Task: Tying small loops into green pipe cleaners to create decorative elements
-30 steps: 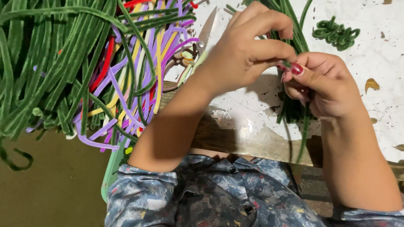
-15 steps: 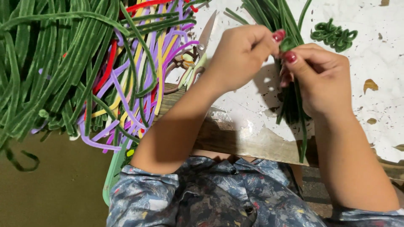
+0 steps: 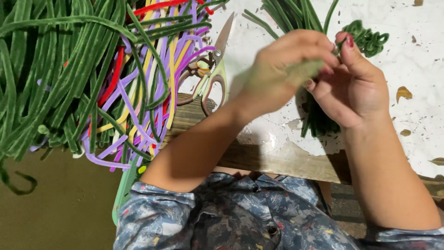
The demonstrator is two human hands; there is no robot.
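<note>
A worn white table (image 3: 416, 139), its paint flaked and its wooden near edge bare, carries the work. Across its left side lies a big heap of green chenille stems (image 3: 51, 78), and just right of that a smaller spread of purple, yellow and red stems (image 3: 152, 92). A pair of scissors (image 3: 215, 69) rests beside the coloured spread, blades pointing to the far side, untouched. At the far middle a bundle of straight green stems (image 3: 296, 14) runs under both hands and shows again below them, and a small curled green piece (image 3: 370, 39) lies at the far right, apart from the hands. The left hand (image 3: 284, 69), blurred with motion, is curled shut around the bundle, while the right hand (image 3: 354, 88) pinches a thin green stem end (image 3: 341, 44) between thumb and forefinger, just beside the left fingertips. By the look of it the step in hand is twisting or winding one stem about the gathered bundle. The next move, as I judge it, calls for a firm left grip so the bundle does not splay, and steady tension from the right pinch while the end is brought round.
</note>
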